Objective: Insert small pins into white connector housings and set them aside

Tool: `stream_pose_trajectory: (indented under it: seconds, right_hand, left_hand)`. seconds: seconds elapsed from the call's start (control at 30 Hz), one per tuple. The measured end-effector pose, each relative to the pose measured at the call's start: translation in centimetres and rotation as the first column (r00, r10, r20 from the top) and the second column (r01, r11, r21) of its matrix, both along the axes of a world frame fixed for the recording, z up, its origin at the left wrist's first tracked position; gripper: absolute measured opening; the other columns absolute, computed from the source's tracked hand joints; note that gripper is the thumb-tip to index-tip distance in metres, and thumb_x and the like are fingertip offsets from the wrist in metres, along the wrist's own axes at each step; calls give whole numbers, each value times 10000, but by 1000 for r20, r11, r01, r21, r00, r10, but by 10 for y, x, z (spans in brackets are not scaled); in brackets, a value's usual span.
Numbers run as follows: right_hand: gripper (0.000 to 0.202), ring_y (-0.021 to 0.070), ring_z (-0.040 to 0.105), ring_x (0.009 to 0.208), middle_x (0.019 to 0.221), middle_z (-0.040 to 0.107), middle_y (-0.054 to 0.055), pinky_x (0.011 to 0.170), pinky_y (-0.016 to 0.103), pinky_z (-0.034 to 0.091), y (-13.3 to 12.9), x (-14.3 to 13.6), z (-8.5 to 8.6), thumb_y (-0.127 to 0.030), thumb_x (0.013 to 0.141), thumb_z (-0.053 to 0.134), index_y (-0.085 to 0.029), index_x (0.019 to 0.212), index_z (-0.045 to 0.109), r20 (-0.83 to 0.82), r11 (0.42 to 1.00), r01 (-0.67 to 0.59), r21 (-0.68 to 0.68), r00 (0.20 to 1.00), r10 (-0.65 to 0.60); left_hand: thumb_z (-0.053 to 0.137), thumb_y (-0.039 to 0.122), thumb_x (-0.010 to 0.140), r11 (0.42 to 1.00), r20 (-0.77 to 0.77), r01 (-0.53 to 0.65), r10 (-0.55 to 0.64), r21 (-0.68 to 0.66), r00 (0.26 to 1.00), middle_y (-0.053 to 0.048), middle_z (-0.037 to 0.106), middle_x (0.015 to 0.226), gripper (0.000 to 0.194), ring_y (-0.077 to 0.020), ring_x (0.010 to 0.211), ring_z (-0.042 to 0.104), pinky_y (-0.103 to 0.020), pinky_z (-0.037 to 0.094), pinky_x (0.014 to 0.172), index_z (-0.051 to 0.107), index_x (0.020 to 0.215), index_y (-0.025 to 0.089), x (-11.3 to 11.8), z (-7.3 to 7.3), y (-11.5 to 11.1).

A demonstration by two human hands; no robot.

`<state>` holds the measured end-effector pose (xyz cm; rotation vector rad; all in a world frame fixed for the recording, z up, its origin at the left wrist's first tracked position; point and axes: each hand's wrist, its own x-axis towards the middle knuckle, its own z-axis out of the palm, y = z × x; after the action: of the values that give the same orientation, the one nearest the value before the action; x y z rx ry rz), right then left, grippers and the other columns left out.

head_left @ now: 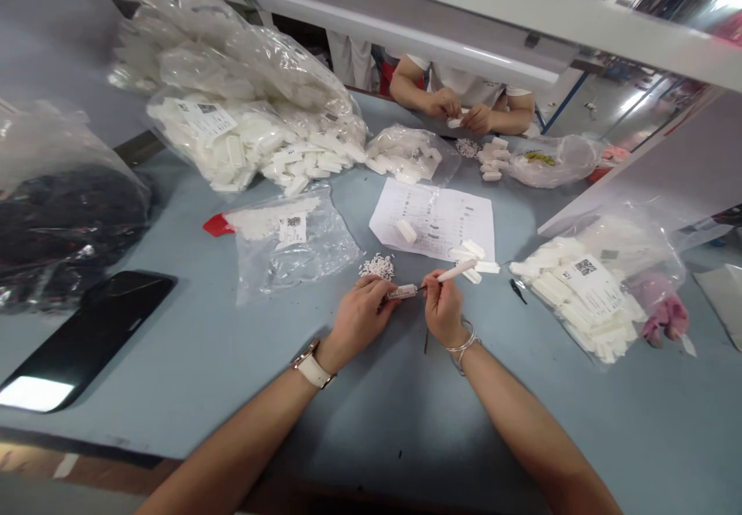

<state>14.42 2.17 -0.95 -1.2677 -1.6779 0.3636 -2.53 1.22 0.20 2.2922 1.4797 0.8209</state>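
My left hand point(360, 315) is closed on a small white plastic block point(404, 291) with dark rows along its side, held low over the table. Gripped in my right hand point(444, 310) is a pen-like tool with a pale handle point(457, 271) and a thin dark tip. That tip meets the right end of the block, though I cannot tell whether it goes in. Just beyond my left fingers lies a pile of tiny white pieces point(378, 267). Several white blocks point(476, 258) rest past my right hand, partly on a printed sheet point(399, 209).
Bags of white parts stand at the back point(232, 148) and right point(585, 291). A flatter labelled bag point(290, 256) and a black phone point(93, 337) lie leftward. Across the table, a co-worker's hands point(464, 115) hold a white piece under a long rail point(417, 28).
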Motion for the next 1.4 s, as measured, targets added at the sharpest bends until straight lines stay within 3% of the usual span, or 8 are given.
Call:
stream_pose_trajectory:
  seconds: [0.93, 1.17, 1.4]
  right_hand:
    - [312, 161, 577, 565, 668, 617, 48, 549, 266, 429, 2, -4, 3, -352, 971, 313, -168, 868, 542, 243, 992, -30, 119, 970, 0]
    - [295, 171, 594, 615, 704, 632, 65, 583, 281, 448, 3, -7, 3, -345, 971, 311, -177, 868, 530, 246, 990, -70, 122, 968, 38]
    - [288, 138, 557, 543, 680, 602, 35, 545, 258, 436, 0, -3, 1, -358, 972, 300, -188, 854, 500, 116, 995, -1, 104, 993, -11]
  left_hand:
    - [535, 215, 837, 1000, 11, -18, 18, -10, 1000, -62, 665, 801, 64, -228, 884, 598, -329, 503, 711, 587, 866, 191, -1, -2, 0]
    - [533, 210, 834, 1000, 3, -18, 18, -9, 1000, -62, 667, 815, 53, -228, 885, 598, -338, 505, 722, 583, 846, 200, -1, -1, 0]
    - [551, 205, 826, 999, -10, -27, 27, -30, 1000, -67, 666, 830, 54, -232, 885, 599, -329, 499, 709, 593, 858, 194, 0, 3, -1]
